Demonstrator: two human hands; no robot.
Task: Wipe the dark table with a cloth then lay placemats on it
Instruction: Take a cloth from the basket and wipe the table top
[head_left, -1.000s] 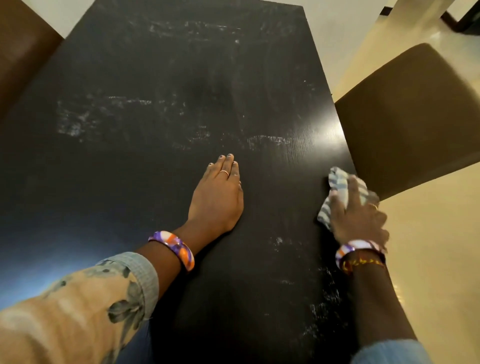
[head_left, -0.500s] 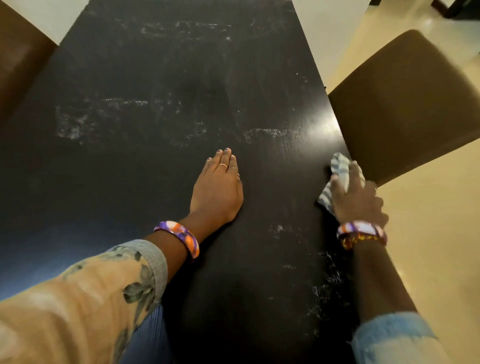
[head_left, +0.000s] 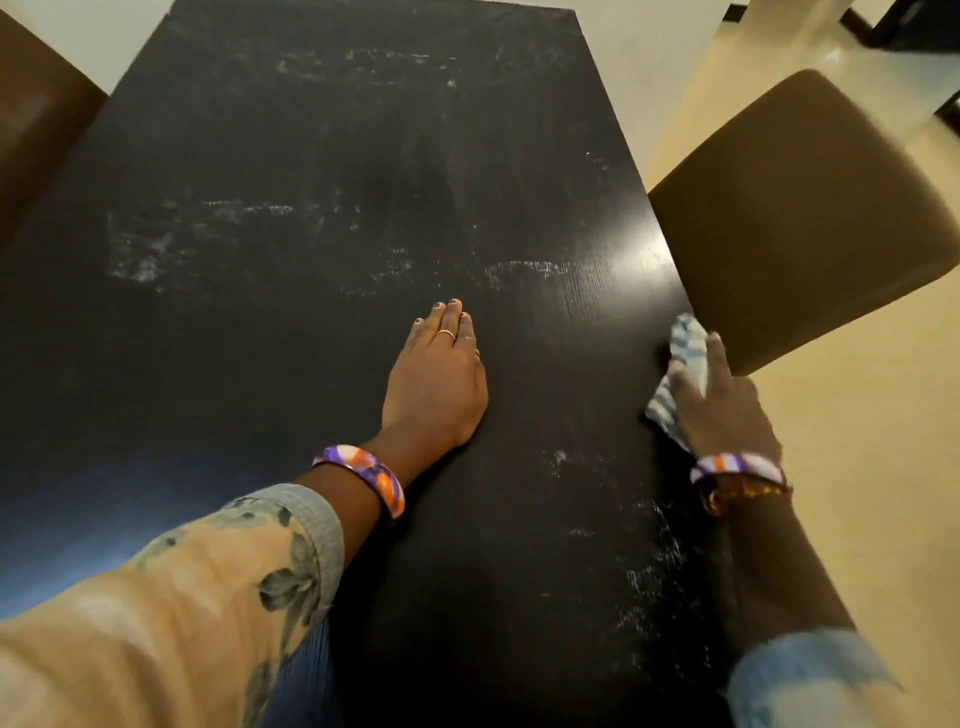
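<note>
The right hand (head_left: 724, 410) presses a striped cloth (head_left: 685, 358) on the right edge of the table (head_left: 260, 364); the fingers lie spread over the cloth and a little curled, so the cloth is held down under the palm more than pinched, though the blur hides the exact grip. Compared with a second ago, this hand and the cloth are a bit farther along the edge, closer to the corner of the brown chair (head_left: 810, 218); the cloth now almost touches the chair seat. The left hand (head_left: 436, 384) is flat on the middle of the table with straight fingers together; it holds nothing and has not moved, so I judge that it only supports the body.

The change means the wiping is going on along the right side, stroke by stroke away from the person. White smears are there on the far half of the table, across the middle and near the right edge below the right wrist; so, in my judgement, the wiping is far from done. No placemats are visible, and laying them has not started. The next strokes probably must go inward and farther; the chair stands close and could block the hand at the edge.
</note>
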